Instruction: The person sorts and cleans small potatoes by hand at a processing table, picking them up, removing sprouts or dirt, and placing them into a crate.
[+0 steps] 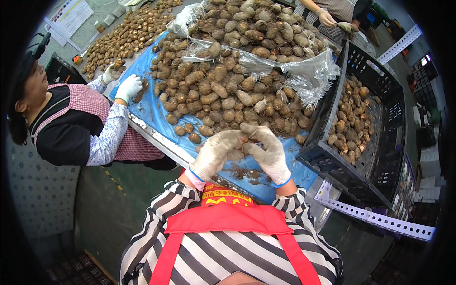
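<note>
My left hand (218, 152) and my right hand (268, 151) wear soiled white knit gloves and meet over the near edge of the table. Between their fingertips is a small brown taro corm (243, 139), mostly covered by the gloves. Just beyond them rises a large heap of hairy brown taro corms (213, 92) on a blue plastic sheet (162, 124). Loose dirt (247, 173) lies on the sheet beneath my hands.
At my right a black plastic crate (370, 181) holds more corms. Torn clear plastic sacking (310, 71) crosses the heap. A gloved co-worker (85, 124) stands at the left beside trimmed corms (128, 34); another person's hands (327, 18) hold a corm across the table.
</note>
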The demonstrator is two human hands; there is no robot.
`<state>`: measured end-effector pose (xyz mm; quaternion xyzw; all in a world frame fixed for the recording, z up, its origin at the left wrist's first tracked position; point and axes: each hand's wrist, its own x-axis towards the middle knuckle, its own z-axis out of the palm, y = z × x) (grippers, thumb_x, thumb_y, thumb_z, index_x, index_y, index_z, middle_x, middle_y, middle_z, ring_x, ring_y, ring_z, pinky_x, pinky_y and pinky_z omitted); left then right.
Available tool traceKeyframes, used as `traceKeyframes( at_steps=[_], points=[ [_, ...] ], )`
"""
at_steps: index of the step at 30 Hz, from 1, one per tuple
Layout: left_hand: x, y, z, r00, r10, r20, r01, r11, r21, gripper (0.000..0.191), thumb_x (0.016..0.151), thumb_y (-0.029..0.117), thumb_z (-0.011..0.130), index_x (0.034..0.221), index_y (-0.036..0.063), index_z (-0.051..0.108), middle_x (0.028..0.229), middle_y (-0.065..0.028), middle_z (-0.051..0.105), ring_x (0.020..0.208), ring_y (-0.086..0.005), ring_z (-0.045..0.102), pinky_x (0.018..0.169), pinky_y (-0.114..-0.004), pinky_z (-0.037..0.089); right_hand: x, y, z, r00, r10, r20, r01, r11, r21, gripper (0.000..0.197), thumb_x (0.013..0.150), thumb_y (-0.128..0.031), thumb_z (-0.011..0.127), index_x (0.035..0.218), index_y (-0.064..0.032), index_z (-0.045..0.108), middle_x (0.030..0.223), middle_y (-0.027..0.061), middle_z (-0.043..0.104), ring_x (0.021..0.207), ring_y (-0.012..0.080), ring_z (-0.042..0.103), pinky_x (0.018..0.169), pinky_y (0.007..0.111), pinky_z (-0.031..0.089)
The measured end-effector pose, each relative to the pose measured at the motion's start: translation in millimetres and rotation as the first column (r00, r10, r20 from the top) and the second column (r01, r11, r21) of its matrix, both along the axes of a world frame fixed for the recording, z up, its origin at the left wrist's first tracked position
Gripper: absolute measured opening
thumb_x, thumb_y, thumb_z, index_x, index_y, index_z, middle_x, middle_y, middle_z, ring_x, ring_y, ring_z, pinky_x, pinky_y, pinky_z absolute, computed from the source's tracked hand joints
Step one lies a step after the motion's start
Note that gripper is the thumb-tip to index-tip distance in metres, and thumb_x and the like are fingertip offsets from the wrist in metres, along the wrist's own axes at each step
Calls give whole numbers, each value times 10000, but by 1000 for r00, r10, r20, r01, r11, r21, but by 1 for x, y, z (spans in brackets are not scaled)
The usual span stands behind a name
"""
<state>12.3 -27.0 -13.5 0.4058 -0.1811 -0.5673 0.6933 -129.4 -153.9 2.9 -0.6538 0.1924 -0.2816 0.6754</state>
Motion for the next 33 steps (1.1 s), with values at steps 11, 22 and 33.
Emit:
traceKeyframes(
  at_steps=[11,22,33],
  points=[
    [-7,-12,28,802,-195,565,10,950,313,484,916,256,695,1260,-63,573,985,-104,687,842,-118,658,746,-269,523,5,6,-6,971,-174,-162,178,984,10,175,933,-51,588,1076,17,663,980,71,683,905,125,621,809,268,500],
    [-4,-8,25,926,-88,368,44,991,126,500,910,191,712,1316,-34,527,1152,-79,647,943,-133,642,824,-270,533,2,-9,-21,992,-75,99,19,879,476,226,951,-65,582,1137,58,621,1077,97,669,968,146,623,874,288,500],
    [-9,-12,25,929,27,368,-62,995,83,471,913,146,697,1310,-42,527,1112,-69,638,974,-125,608,853,-264,515,-4,3,15,1000,-16,-18,21,939,343,308,923,4,602,1224,69,591,1082,93,688,963,135,645,859,264,524]
  ],
)
